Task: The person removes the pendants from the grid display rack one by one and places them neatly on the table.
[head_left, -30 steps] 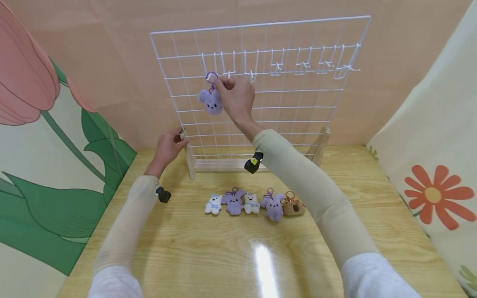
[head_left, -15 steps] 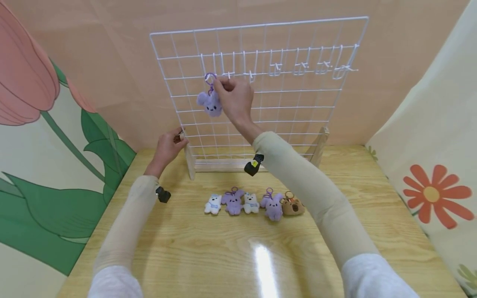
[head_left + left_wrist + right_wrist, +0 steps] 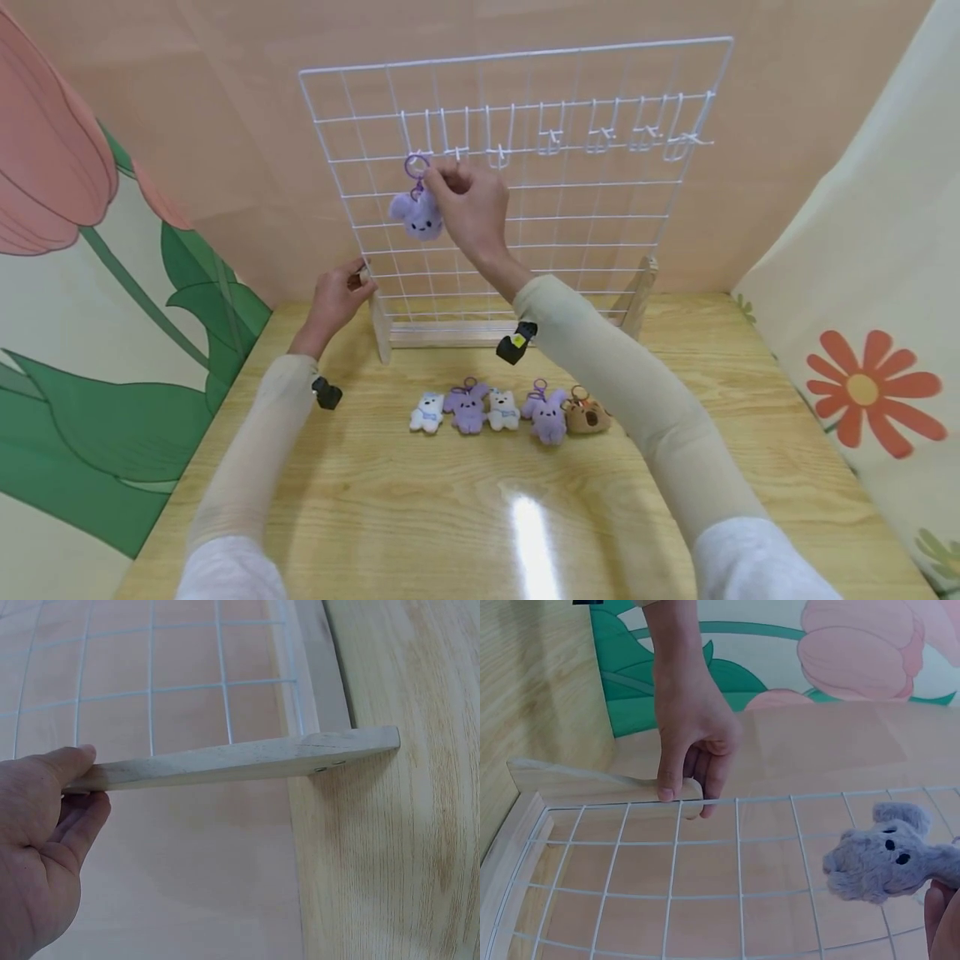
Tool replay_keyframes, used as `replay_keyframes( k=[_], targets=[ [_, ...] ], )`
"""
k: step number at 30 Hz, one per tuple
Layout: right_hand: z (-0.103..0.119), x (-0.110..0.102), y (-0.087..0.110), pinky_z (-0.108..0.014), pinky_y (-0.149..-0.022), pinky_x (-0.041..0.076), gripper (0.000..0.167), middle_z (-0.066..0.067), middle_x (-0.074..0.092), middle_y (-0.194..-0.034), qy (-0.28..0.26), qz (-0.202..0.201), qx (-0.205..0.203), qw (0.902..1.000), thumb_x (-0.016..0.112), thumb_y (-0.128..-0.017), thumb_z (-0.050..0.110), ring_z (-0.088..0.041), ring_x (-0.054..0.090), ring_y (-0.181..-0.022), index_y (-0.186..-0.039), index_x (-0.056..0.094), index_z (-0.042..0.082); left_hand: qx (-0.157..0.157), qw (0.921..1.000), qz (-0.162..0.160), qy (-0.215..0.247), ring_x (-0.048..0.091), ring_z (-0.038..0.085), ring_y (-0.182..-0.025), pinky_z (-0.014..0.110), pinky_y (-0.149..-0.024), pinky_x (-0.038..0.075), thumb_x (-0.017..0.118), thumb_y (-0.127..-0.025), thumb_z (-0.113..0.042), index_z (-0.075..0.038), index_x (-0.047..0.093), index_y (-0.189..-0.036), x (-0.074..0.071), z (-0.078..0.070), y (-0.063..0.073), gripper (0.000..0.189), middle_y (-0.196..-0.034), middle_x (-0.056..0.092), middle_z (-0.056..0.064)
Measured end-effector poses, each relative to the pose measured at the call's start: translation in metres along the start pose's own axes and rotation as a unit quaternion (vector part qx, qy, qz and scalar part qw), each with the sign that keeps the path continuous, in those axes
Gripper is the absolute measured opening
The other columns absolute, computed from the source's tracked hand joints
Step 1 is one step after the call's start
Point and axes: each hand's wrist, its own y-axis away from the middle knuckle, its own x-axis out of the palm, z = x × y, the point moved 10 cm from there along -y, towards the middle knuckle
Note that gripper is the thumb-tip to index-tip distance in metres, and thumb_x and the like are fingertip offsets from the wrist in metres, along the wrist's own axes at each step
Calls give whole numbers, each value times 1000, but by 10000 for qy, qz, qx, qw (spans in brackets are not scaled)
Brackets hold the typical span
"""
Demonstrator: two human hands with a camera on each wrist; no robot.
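My right hand (image 3: 474,200) pinches a purple plush keychain (image 3: 417,217) beside its purple ring (image 3: 417,166), in front of the leftmost white hook (image 3: 416,133) on a white wire grid rack. In the head view the ring overlaps the hook's tip. The right wrist view shows the plush sideways at the right, its face visible and the fingers mostly out of frame. Thumb and fingers of my left hand (image 3: 37,825) grip the rack's wooden side post (image 3: 225,761) near its upper end, on the left side.
Several more hooks (image 3: 551,140) hang along the grid to the right. On the wooden table (image 3: 420,517) lies a row of plush keychains: white bears (image 3: 427,412), purple ones (image 3: 468,408) and a brown one (image 3: 587,415). Flower-print cloth (image 3: 870,392) stands at both sides.
My right hand has drawn the purple plush keychain slightly left and down, and its ring shows more fully. The left hand stays on the post. The whole head view has shifted a little.
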Motion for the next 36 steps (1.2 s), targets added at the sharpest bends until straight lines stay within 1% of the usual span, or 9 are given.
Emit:
replay_keyframes(
  k=[4, 8, 14, 21, 24, 27, 29, 36],
  targets=[
    [6, -1, 3, -23, -73, 61, 14, -7, 77, -94, 48, 102, -117, 9999, 75, -95, 18, -13, 71, -82, -102, 79, 6, 89, 9999, -26, -64, 70, 39, -109, 48, -91, 60, 69, -97, -6, 8, 57, -140, 0, -1, -1, 46, -113, 70, 28],
    [14, -1, 8, -23, -72, 61, 16, -8, 77, -91, 142, 197, -302, 9992, 75, -95, 18, -12, 71, -79, -101, 79, 4, 135, 9997, -39, -180, 70, 40, -107, 50, -91, 59, 71, -97, -7, 8, 57, -140, -1, -1, 0, 48, -114, 70, 29],
    [26, -3, 20, -24, -71, 62, 15, -9, 77, -91, 94, 313, -665, 9973, 74, -96, 17, -12, 71, -78, -99, 79, 3, 114, 9998, -53, -162, 70, 41, -107, 49, -91, 60, 72, -96, -4, 8, 57, -140, 0, -2, 0, 48, -118, 69, 30],
    [32, 1, 39, -24, -68, 62, 16, -10, 78, -91, 211, 610, -1127, 9915, 73, -96, 16, -12, 73, -77, -100, 79, 1, 84, 9998, -79, -140, 71, 41, -107, 48, -91, 60, 71, -95, -4, 9, 58, -138, -1, -2, -1, 47, -112, 71, 30],
    [27, 4, 48, -24, -67, 62, 17, -10, 78, -91, 257, 751, -1153, 9902, 73, -96, 16, -13, 73, -77, -100, 79, 0, 118, 9997, -105, -179, 71, 41, -106, 49, -91, 60, 71, -95, -3, 10, 59, -136, -2, -3, -1, 45, -110, 71, 30],
    [18, 5, 57, -24, -68, 62, 18, -9, 78, -91, 253, 877, -969, 9911, 73, -97, 17, -11, 72, -78, -100, 79, 1, 151, 9996, -128, -196, 71, 42, -104, 50, -91, 59, 71, -95, -3, 11, 60, -134, -2, -5, 0, 43, -108, 71, 31],
    [13, 6, 62, -24, -68, 63, 18, -9, 78, -91, 234, 949, -929, 9909, 73, -97, 16, -12, 73, -79, -101, 79, 0, 157, 9997, -128, -152, 71, 42, -104, 50, -91, 59, 72, -94, -3, 12, 61, -133, -2, -5, 0, 43, -107, 71, 31],
    [-2, 12, 81, -23, -67, 62, 18, -9, 78, -92, 342, 1158, -867, 9889, 73, -96, 18, -12, 73, -77, -100, 80, 1, 147, 9996, -165, -162, 72, 41, -104, 47, -91, 60, 71, -94, -3, 9, 62, -133, -3, -4, -1, 42, -110, 71, 30]
  ],
)
